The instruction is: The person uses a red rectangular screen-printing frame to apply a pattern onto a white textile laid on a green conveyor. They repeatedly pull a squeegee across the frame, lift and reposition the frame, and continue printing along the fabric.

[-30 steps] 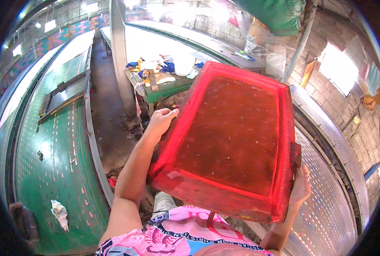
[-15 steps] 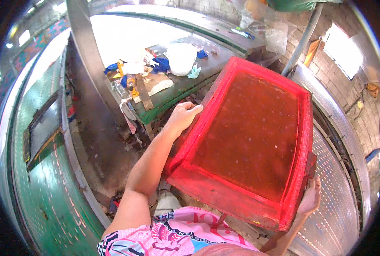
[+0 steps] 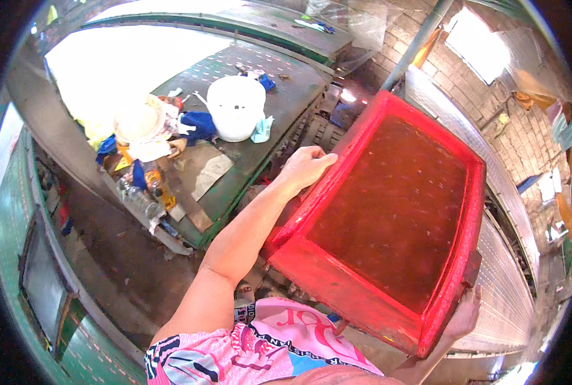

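Note:
A large screen-printing frame (image 3: 389, 208), bright red round its border with a dark red-brown mesh panel, is held up in front of me, tilted. My left hand (image 3: 310, 168) is closed over its left side, thumb on the upper edge. At the lower right side, my right hand (image 3: 464, 316) grips the frame from outside and below, beside a dark block (image 3: 471, 269) fixed to that side. Part of the right hand's fingers is hidden behind the frame.
To the left stands a green-edged table (image 3: 279, 83) bearing a white bucket (image 3: 236, 106), blue cloths (image 3: 198, 126), bottles (image 3: 141, 202) and scraps. A perforated metal table (image 3: 507, 282) runs along my right. A slanting post (image 3: 417, 45) and a brick wall (image 3: 491, 122) stand beyond.
My view has turned to the right and come closer to the cluttered table. Both hands keep their hold on the frame, which has shifted slightly right and down in the picture.

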Available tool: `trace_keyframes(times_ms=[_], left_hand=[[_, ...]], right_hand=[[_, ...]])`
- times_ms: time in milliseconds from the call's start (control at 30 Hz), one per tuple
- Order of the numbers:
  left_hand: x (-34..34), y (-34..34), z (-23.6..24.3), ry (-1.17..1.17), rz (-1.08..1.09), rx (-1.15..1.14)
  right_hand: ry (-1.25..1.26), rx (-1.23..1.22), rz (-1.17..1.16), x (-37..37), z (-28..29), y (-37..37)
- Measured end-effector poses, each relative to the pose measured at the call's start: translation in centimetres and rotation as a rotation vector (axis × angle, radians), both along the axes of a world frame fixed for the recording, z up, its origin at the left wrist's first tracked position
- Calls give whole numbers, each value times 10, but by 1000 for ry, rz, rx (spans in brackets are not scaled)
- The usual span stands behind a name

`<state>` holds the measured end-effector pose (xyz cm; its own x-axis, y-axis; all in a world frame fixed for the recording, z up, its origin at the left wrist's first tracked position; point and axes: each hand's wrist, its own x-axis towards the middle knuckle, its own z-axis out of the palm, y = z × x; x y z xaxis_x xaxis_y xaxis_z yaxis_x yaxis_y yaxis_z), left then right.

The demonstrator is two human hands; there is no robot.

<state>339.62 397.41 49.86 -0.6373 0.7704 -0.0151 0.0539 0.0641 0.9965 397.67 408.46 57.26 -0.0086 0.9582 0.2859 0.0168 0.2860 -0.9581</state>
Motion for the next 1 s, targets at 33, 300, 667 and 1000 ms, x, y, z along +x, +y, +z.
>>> trace_keyframes(times_ms=[33,300,667,1000], left_hand=[[-1,17,1,28,-24,-8],[-20,148,2,-3,-241,16],[-198,366,-11,14,-142,97],[-436,431,-5,-41,239,88]], right_hand=[[-157,1,-35,4,10,-7],[-34,59,-28,-10,29,0],[193,310,352,-133,-38,306],[506,37,672,-464,-31,577]])
